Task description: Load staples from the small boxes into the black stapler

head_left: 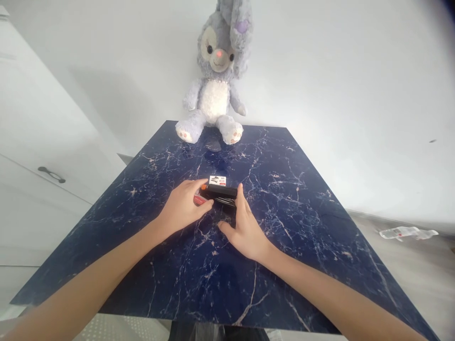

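Observation:
A black stapler (223,190) with an orange part at its left end is between my hands, above the middle of the table. A gap with shiny metal shows beneath its upper arm. My left hand (183,204) is closed around the left end, index finger above and thumb below. Something red (199,200) shows between those fingers; its kind is unclear. My right hand (245,227) holds the right end against its fingers, its thumb apart below. Just behind the stapler lies a small white box (217,180) with a stapler picture and red print.
The dark blue marbled table (284,213) has a grey plush rabbit (215,94) sitting at its far edge against the wall. A white cabinet (35,203) stands at the left. Clear plastic packaging (407,233) lies on the floor at the right.

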### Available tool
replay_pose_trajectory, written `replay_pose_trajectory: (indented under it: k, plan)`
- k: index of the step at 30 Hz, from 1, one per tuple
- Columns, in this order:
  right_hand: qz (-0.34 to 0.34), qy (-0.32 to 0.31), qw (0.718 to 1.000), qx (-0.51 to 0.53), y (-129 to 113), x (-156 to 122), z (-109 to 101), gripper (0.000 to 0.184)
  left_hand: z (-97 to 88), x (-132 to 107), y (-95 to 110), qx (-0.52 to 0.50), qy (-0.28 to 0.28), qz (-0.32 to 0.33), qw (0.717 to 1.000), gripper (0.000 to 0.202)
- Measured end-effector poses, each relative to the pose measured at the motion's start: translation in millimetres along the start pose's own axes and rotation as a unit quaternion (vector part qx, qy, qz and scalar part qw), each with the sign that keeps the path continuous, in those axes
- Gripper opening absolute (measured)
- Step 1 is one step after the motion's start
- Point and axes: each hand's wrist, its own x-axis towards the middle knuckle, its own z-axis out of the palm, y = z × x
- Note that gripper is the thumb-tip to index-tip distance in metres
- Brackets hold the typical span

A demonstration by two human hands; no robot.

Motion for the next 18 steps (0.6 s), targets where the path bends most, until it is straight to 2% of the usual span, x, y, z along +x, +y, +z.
replay_pose_trajectory:
  k: [3, 6, 8, 11, 13, 18]
  plan:
    - [-0.022, 0.011, 1.0, -0.012, 6, 2, -1, 0.108, -2.1, -1, -2, 0.018, -0.008, 0.001, 1.0, 0.061]
    - [-0.032, 0.026, 0.998, -0.052, 17, 7, -5, 0.101, -4.1, -2, -6, -0.001, -0.011, 0.008, 1.0, 0.052]
    - [-0.021, 0.042, 0.996, -0.081, 25, 13, -9, 0.094, -5.4, -1, -9, -0.037, 0.018, 0.019, 0.999, 0.045]
    - [-0.018, 0.067, 0.993, -0.1, 35, 23, -13, 0.081, -7.0, 1, -18, -0.099, 0.094, 0.038, 0.99, 0.036]
    - [-0.024, 0.076, 0.992, -0.093, 38, 29, -17, 0.072, -7.2, 3, -27, -0.116, 0.112, 0.058, 0.985, 0.032]
    - [-0.035, 0.076, 0.991, -0.109, 42, 35, -33, 0.061, -5.3, 7, -48, -0.081, 0.018, 0.076, 0.994, 0.035]
